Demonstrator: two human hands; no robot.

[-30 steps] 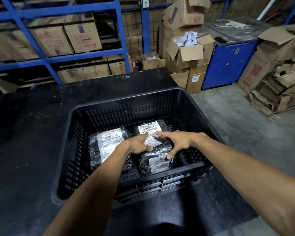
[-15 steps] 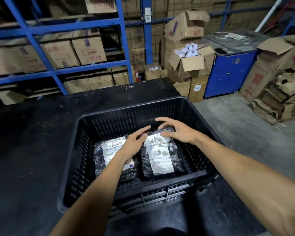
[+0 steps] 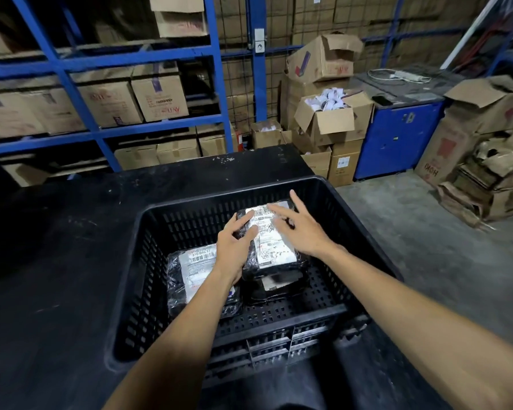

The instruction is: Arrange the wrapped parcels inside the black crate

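Note:
A black slotted crate [image 3: 282,324] stands on a black table. Inside it lie black plastic-wrapped parcels with white labels. One parcel [image 3: 194,276] lies flat at the left of the crate floor. To its right, a second parcel [image 3: 274,247] rests on top of a third parcel [image 3: 279,284], whose front edge shows beneath. My left hand [image 3: 234,247] presses on the left side of the upper parcel, fingers curled against it. My right hand [image 3: 301,227] lies spread over its right side, fingers apart.
The black table [image 3: 57,261] stretches left and behind the crate. Blue shelving [image 3: 101,131] with cardboard boxes stands behind it. Open cartons [image 3: 332,119], a blue cabinet [image 3: 397,137] and flattened cardboard [image 3: 486,184] line the grey floor at the right.
The right-hand parcel has shifted toward the crate's far wall and now sits on the one below. Both hands moved forward with it; my right hand has spread flat.

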